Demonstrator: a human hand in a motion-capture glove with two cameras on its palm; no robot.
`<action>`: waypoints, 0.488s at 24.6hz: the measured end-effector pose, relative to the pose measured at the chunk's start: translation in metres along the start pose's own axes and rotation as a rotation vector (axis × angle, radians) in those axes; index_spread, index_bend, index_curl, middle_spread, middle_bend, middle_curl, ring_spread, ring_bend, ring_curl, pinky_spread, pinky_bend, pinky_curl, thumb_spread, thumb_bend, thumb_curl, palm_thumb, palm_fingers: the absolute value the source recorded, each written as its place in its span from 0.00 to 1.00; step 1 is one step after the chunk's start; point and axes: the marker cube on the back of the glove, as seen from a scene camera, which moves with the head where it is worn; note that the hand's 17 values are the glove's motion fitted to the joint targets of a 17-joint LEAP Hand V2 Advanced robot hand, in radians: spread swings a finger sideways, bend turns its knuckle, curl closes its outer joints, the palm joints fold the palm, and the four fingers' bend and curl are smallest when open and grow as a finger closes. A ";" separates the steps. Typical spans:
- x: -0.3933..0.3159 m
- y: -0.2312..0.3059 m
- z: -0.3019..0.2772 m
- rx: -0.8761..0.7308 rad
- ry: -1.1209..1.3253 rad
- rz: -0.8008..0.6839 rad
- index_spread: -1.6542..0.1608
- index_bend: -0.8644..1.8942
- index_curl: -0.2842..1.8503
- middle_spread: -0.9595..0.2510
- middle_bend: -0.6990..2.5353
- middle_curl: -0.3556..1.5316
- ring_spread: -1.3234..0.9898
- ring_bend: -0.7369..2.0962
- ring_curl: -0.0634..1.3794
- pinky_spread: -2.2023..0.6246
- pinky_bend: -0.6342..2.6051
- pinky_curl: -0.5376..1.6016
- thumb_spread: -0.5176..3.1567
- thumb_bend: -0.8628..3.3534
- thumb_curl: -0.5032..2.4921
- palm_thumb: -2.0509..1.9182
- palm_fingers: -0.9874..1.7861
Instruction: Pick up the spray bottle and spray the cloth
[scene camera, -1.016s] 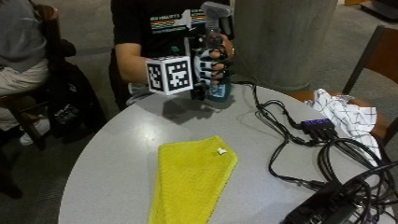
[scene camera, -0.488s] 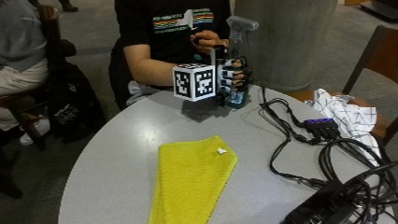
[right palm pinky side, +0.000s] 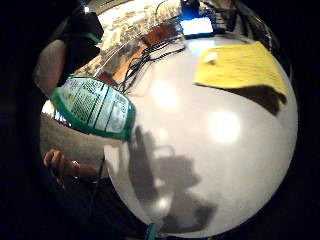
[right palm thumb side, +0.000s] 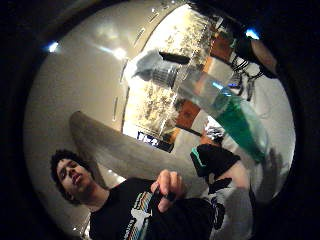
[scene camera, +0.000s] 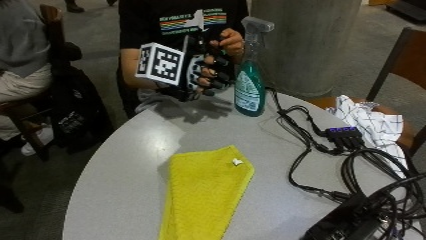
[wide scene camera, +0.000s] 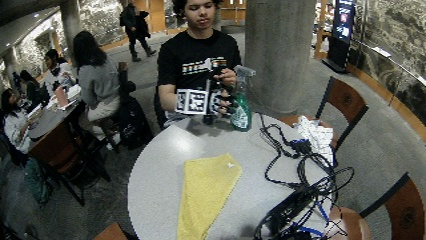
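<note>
1. Outside view: a person sits at the far edge of a round grey table (scene camera: 120, 165). The gloved right hand (scene camera: 212, 72) is raised above that edge, its fingers (scene camera: 208, 80) curled, just left of a spray bottle (scene camera: 251, 75). Whether those fingers touch the bottle cannot be told here. The bare left hand (scene camera: 231, 41) grips the bottle's neck under the grey trigger head. The bottle stands upright with green liquid inside, its base at or just above the table edge. A yellow cloth (scene camera: 203, 192) lies flat on the near part of the table, well apart from the bottle. Black cables (scene camera: 313, 150) trail across the right side, near a white checked cloth (scene camera: 369, 120).

2. Wide outside view: the same layout. The bottle (wide scene camera: 240, 102) is in front of the person's chest, and the yellow cloth (wide scene camera: 206, 192) lies mid-table.

3. Little finger side palm view: the bottle's labelled green body (right palm pinky side: 95, 107) is close to the palm, over the table edge. The yellow cloth (right palm pinky side: 242, 67) lies beyond it.

4. Thumb side palm view: the bottle (right palm thumb side: 215, 100) shows tilted, with its trigger head clear of the hand.
</note>
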 end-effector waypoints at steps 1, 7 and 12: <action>0.004 0.007 -0.012 0.016 0.041 0.014 0.75 0.34 0.32 0.76 0.30 0.43 0.56 0.33 0.30 0.82 0.32 0.41 0.39 0.20 0.31 0.71 0.59; 0.041 0.057 -0.073 0.012 0.318 0.121 0.73 0.33 0.28 0.77 0.31 0.43 0.55 0.34 0.30 0.83 0.32 0.41 0.40 0.20 0.30 0.70 0.56; 0.067 0.085 -0.091 0.041 0.476 0.163 0.72 0.37 0.29 0.77 0.33 0.44 0.53 0.31 0.28 0.83 0.28 0.40 0.41 0.20 0.30 0.70 0.52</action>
